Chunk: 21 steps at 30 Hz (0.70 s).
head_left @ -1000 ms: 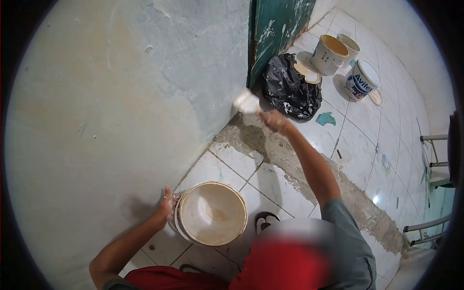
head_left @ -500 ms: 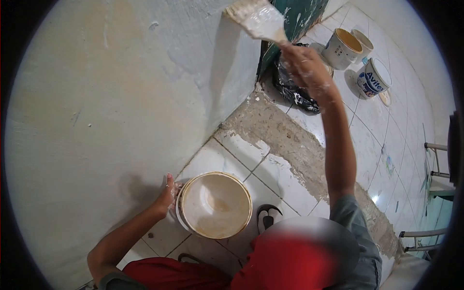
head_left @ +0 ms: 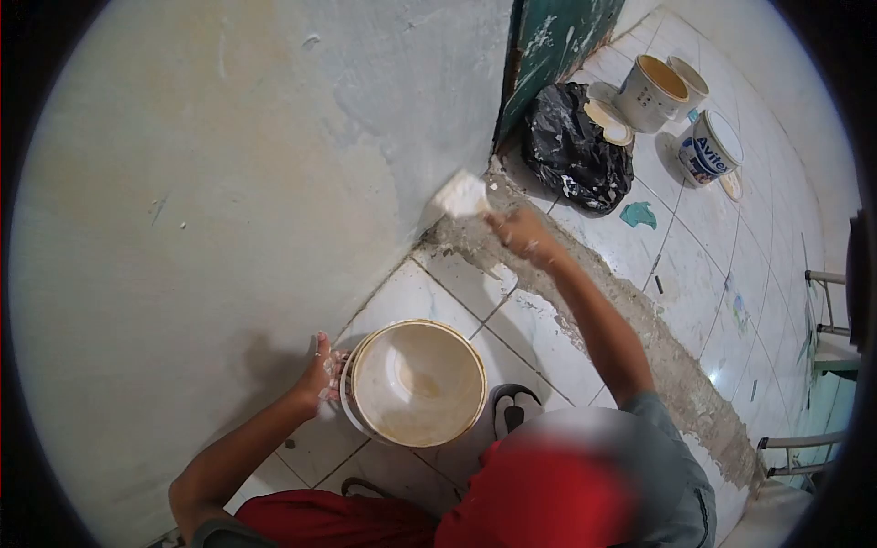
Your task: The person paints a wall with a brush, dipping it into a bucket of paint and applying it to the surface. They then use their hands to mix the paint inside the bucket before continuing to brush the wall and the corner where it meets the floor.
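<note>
My right hand (head_left: 525,236) is closed around the handle of a wide paintbrush (head_left: 462,194). The pale, paint-coated brush head lies close to the foot of the wall (head_left: 292,183), near the corner by the green door frame, and looks slightly smeared by motion. My left hand (head_left: 322,374) grips the left side of a white bucket (head_left: 376,370), thumb pointing up and fingers partly hidden behind the bucket's side. Inside, the bucket shows pale walls and a yellowish patch at the bottom. White smears mark both hands.
A black plastic bag (head_left: 577,151) sits beside the green door (head_left: 557,50). Beyond it stand several paint buckets, one labelled Avitex (head_left: 703,157). A rough cement strip (head_left: 603,274) crosses the white floor tiles. Chair legs (head_left: 827,277) show at the right edge.
My right hand has brought the paintbrush down the wall from high up to near the floor corner. My left hand stays on the bucket, which sits slightly further right in view.
</note>
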Available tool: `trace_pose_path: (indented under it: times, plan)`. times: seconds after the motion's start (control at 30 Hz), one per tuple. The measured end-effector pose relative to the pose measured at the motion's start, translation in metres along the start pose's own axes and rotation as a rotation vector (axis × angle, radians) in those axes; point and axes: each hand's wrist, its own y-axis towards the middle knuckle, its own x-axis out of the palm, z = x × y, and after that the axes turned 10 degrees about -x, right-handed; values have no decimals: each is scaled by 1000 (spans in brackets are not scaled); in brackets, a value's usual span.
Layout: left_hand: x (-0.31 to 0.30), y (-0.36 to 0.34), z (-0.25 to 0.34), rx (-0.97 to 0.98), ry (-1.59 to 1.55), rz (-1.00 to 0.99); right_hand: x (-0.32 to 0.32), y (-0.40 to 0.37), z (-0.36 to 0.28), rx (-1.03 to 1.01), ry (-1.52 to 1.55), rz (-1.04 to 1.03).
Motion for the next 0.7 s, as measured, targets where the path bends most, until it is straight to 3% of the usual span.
trace_pose_path:
  times: [0.1, 0.17, 0.23, 0.3, 0.43, 0.57, 0.7]
  plan:
    - [1, -7, -4, -17, -27, 20, -41, -7, -48, -213, 54, 26]
    - [6, -12, -4, -56, -69, 80, -64, -27, -95, -294, 302, 50]
    - [-5, -5, -14, -69, -33, -62, -77, -44, -129, -297, 393, 51]
    - [-5, -5, -21, -83, -38, -64, -63, -38, -116, -336, 423, 62]
    - [18, -38, -7, -128, -15, -92, 0, -30, -63, -212, 305, -34]
    - [5, -21, -27, -193, -15, -152, 84, -23, 11, 7, 198, -192]
    - [23, -37, -21, -194, 35, -97, 111, -18, 34, 52, 56, -146]
